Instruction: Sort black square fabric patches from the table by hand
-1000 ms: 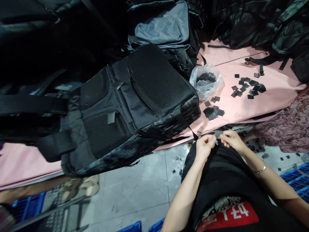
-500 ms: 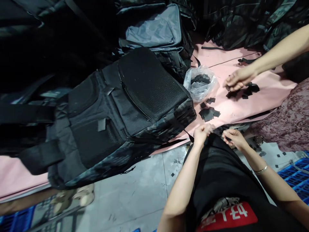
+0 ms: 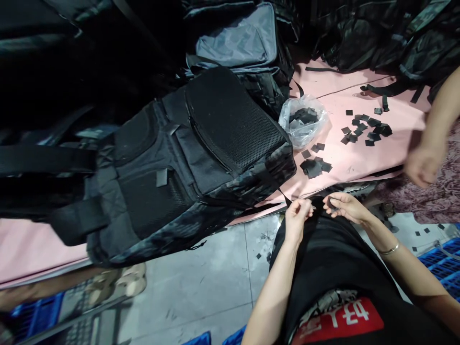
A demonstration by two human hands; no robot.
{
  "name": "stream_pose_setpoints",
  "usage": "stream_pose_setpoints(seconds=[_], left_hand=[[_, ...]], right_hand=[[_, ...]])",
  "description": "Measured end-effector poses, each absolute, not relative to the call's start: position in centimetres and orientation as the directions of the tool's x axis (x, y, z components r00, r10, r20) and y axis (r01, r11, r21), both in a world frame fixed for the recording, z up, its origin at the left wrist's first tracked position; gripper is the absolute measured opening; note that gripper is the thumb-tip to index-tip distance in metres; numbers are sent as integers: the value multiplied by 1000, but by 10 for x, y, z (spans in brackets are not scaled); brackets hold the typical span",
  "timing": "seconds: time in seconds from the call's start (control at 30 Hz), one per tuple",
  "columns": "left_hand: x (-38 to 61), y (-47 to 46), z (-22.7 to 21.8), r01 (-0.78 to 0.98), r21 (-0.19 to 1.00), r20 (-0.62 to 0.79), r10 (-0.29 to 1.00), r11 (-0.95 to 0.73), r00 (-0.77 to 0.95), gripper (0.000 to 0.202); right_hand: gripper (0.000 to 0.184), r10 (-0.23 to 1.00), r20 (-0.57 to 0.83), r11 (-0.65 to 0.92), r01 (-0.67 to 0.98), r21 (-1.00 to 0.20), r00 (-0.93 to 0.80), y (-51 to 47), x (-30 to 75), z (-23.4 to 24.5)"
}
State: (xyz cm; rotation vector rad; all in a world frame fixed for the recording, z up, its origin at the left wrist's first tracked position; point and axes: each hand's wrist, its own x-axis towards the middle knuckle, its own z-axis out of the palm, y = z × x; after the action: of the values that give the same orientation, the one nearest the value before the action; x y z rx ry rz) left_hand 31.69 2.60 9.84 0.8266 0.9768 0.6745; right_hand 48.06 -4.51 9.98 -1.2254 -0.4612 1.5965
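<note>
My left hand (image 3: 299,216) and my right hand (image 3: 343,206) are held close together at the front edge of the pink table (image 3: 359,158), over my black shirt. Both have their fingers curled in a pinch; what they hold is too small and dark to make out. A thin black strap (image 3: 285,197) runs from the big black backpack (image 3: 187,163) toward my left hand. The backpack lies on its side across the table's edge. Small black square patches (image 3: 316,166) lie in a loose pile just beyond my hands.
A clear plastic bag (image 3: 302,122) holds more black patches; another scatter of patches (image 3: 366,129) lies further right. A co-worker's hand (image 3: 420,165) hangs at the right edge. Dark backpacks (image 3: 377,33) pile up behind. Blue crates (image 3: 440,258) stand on the grey floor.
The co-worker's hand has left the scattered patches and pulled back to the right edge. My hands stay close together; the right has shifted slightly toward the left.
</note>
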Motion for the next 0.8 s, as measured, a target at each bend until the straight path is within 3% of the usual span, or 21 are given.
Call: stream_pose_setpoints(seconds=[0.2, 0.37, 0.53, 0.7, 0.8], left_hand=[[310, 18, 103, -201, 765, -491, 756, 612, 432, 32], [321, 15, 105, -83, 816, -473, 743, 572, 474, 37], [329, 17, 104, -3, 879, -410, 761, 476, 502, 25], [355, 51, 93, -50, 921, -328, 839, 386, 433, 27], [376, 82, 81, -26, 883, -433, 834, 469, 342, 24]], right_hand=[[36, 842, -454, -382, -273, -883, 291, -38, 476, 93], [38, 817, -419, -393, -149, -907, 396, -35, 467, 98], [36, 830, -396, -395, -87, -915, 393, -35, 466, 102], [35, 830, -454, -309, -412, -857, 323, -39, 479, 100], [37, 839, -471, -284, -521, -805, 272, -45, 487, 95]])
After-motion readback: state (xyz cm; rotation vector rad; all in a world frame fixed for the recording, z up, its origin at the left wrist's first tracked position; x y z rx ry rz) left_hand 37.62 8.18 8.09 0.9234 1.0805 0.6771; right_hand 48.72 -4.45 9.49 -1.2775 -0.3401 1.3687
